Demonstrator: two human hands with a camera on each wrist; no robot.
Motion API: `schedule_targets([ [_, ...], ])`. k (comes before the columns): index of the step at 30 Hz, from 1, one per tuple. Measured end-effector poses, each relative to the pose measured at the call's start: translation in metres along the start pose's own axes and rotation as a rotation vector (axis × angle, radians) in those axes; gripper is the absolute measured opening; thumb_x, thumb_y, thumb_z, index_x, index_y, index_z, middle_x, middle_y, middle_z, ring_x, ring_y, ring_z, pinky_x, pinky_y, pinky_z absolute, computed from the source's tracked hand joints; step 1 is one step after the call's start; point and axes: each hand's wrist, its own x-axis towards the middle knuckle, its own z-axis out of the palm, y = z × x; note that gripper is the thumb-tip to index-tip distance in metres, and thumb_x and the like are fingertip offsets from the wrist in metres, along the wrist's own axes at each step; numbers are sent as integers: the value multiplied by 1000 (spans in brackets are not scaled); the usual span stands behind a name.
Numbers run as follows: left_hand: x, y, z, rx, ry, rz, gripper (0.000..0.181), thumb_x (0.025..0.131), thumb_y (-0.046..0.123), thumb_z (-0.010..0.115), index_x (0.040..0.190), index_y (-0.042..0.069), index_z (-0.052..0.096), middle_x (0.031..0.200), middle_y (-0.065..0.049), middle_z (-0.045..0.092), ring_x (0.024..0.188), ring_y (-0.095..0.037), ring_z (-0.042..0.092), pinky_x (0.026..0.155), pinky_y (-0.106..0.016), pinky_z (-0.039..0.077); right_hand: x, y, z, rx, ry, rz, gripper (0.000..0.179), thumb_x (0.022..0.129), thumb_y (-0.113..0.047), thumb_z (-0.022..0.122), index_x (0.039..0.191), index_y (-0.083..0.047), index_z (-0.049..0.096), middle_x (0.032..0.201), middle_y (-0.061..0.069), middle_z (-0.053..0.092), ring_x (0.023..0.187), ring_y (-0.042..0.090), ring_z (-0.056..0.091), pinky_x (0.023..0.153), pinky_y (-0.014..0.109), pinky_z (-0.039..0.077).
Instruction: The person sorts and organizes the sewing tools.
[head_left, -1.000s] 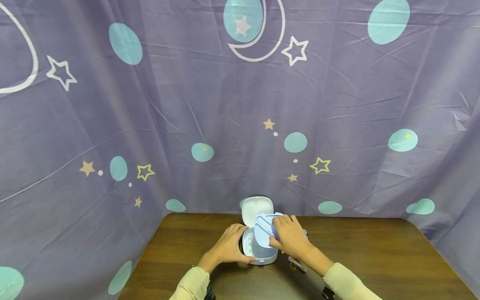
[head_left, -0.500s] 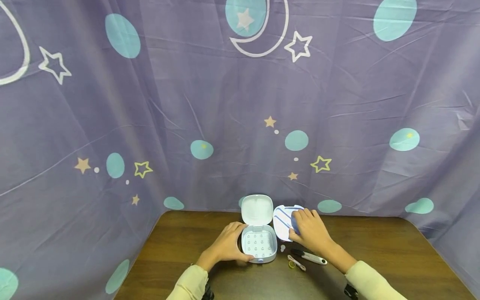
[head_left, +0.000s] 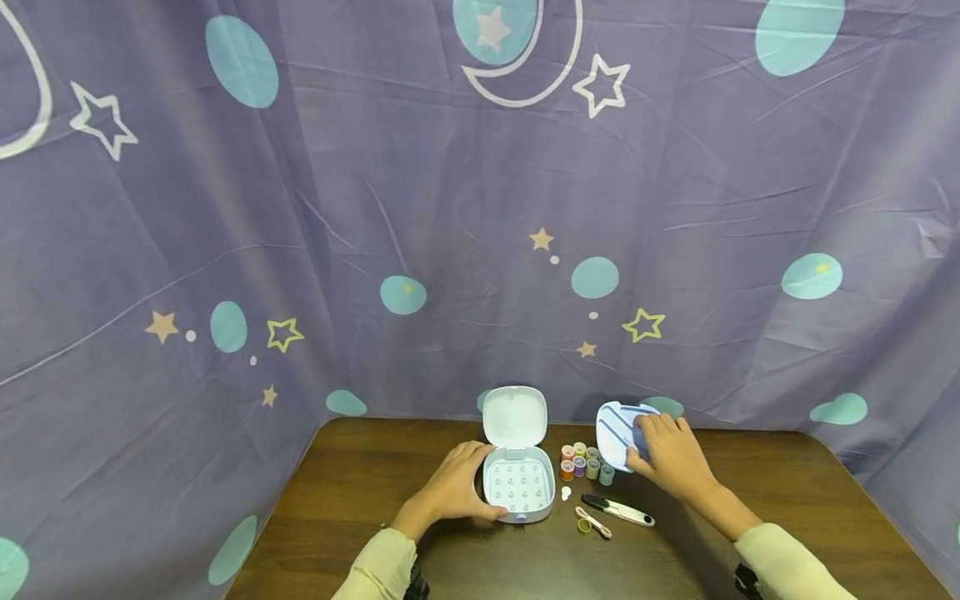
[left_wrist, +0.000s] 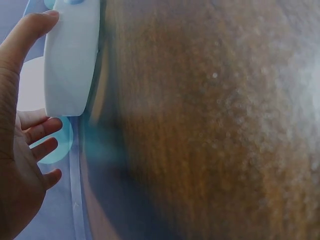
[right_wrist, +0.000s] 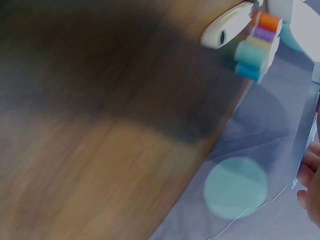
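An open white sewing box [head_left: 517, 485] stands on the table, its lid [head_left: 515, 417] tipped back and rows of small pegs showing inside. My left hand [head_left: 454, 485] holds the box from its left side, thumb at the front; the left wrist view shows that thumb [left_wrist: 37, 22] against the box wall. Over to the right, my right hand [head_left: 667, 454] grips a pale blue tray [head_left: 617, 437] with darker blue grooves, raised and tilted above the table. Only a few fingertips [right_wrist: 306, 172] and the tray's edge appear in the right wrist view.
Several thread spools [head_left: 580, 465] stand between box and tray. In front of them lie small white pieces [head_left: 566, 493], thread snips [head_left: 626, 512], a rolled tape-like strip [head_left: 594, 522] and a yellow ring [head_left: 584, 526]. A purple curtain [head_left: 480, 208] hangs behind the table [head_left: 390, 467].
My right hand has carried the tray out from over the box to the right, uncovering the pegs and then the thread spools. My left hand has stayed at the box.
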Motion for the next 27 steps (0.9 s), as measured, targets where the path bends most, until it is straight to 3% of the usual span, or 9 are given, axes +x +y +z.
schedule_targets([
  [11,0,1,1,-40,-13,-26,104,64,62,88,144,7,51,135,-7,58,130,-26,50,114,-50,38,-33,31,2,-7,-70,3,36,74,-28,64,97,0,61,87,11,64,79,28,55,69,42,39],
  [21,-2,2,0,-55,-12,-30,103,64,62,88,143,7,52,135,-7,59,129,-27,51,112,-51,40,-52,39,12,-8,-115,-27,34,72,-26,68,95,-2,60,87,10,65,81,28,55,70,44,42],
  [27,-2,3,0,-77,0,-31,103,63,60,89,143,7,52,136,-8,59,129,-27,51,112,-51,40,-61,39,17,16,-192,18,34,74,-27,70,97,-3,61,90,9,65,82,25,55,70,42,44],
])
